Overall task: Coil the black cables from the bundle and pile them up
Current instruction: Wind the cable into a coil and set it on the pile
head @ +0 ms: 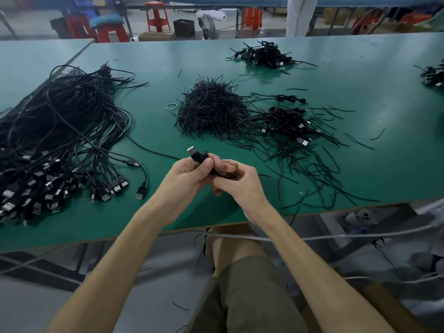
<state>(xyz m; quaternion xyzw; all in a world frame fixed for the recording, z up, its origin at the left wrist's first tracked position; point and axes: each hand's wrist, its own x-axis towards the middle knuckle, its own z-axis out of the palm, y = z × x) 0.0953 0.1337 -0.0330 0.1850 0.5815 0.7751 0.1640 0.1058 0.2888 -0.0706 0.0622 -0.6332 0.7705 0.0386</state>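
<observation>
Table point(398, 164): left hand point(187, 175), right hand point(242, 186) grip one cable point(196, 156).

Red plastic stools point(157, 16), a floor fan point(208, 26) and a black crate point(183, 27) stand beyond the green worktable point(360, 75), where a pale rubber band point(171, 106) lies.

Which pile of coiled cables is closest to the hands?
The coiled pile right of the twist-tie heap; the far pile and right-edge pile lie farther away.
</observation>
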